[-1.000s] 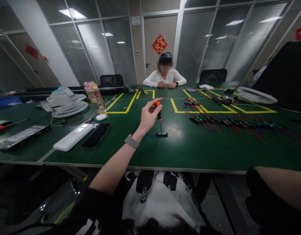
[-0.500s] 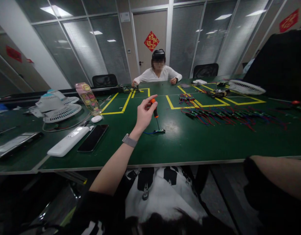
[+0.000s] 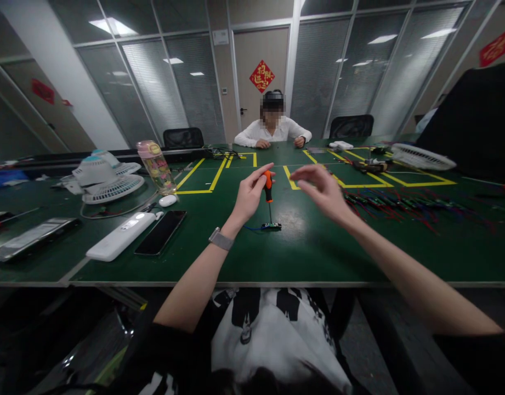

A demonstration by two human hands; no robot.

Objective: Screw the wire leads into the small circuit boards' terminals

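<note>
With our left hand [image 3: 249, 193] we grip the screwdriver [image 3: 269, 192] by its handle, thumb and fingers closed on it, nearly upright with its tip at the board [image 3: 272, 226], which lies in from the middle of the near edge of the table [image 3: 318, 258]. Our right hand [image 3: 320, 189] hangs near the handle, thumb and fingers apart. Toward the left edge we see the phone [image 3: 160, 233] and fan [image 3: 112, 189]; toward the right, wired boards [image 3: 404, 202]

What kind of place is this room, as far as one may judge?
Probably an office or meeting room used for electronics work: there are glass partitions with blinds, a row of wired circuit boards on the green table, and an orange-and-black screwdriver.
</note>
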